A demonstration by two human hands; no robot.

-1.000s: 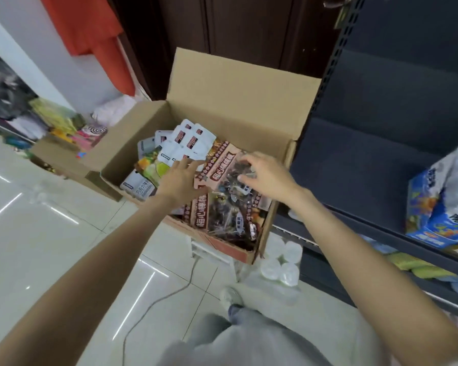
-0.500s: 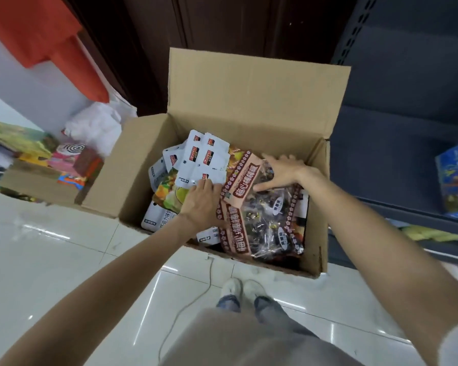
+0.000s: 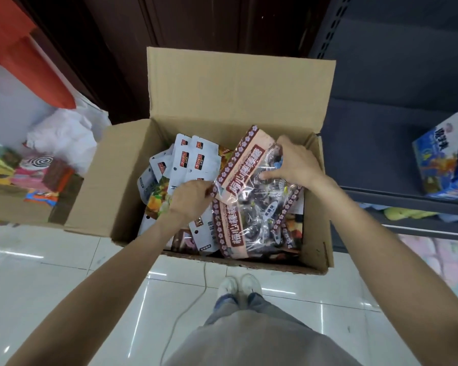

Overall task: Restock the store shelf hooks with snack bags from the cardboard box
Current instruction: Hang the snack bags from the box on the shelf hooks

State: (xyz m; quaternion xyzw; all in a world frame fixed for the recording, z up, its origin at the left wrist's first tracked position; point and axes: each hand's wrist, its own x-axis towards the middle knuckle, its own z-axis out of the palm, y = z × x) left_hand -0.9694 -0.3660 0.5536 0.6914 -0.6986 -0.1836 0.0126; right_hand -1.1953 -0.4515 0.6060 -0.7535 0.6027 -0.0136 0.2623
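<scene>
An open cardboard box [image 3: 122, 186] stands on the floor in front of me, full of snack bags. A clear candy bag with a brown patterned border [image 3: 245, 165] lies tilted on top at the right side. My right hand [image 3: 292, 165] grips its upper right edge, fingers curled over the plastic. My left hand [image 3: 189, 198] pinches the bag's left edge. A second, matching candy bag [image 3: 249, 228] lies underneath. White snack packets with hang holes [image 3: 193, 162] are piled in the box's left half.
A dark metal store shelf [image 3: 397, 199] runs along the right with a blue package [image 3: 444, 165] on it. Another low box of colourful goods [image 3: 35, 180] sits at the left. A white cable [image 3: 188, 307] trails over the tiled floor by my feet.
The view has swung to look straight down into the box. Both hands have closed on the top candy bag and tilted its upper end up; the left hand shifted from the white packets to the bag's edge.
</scene>
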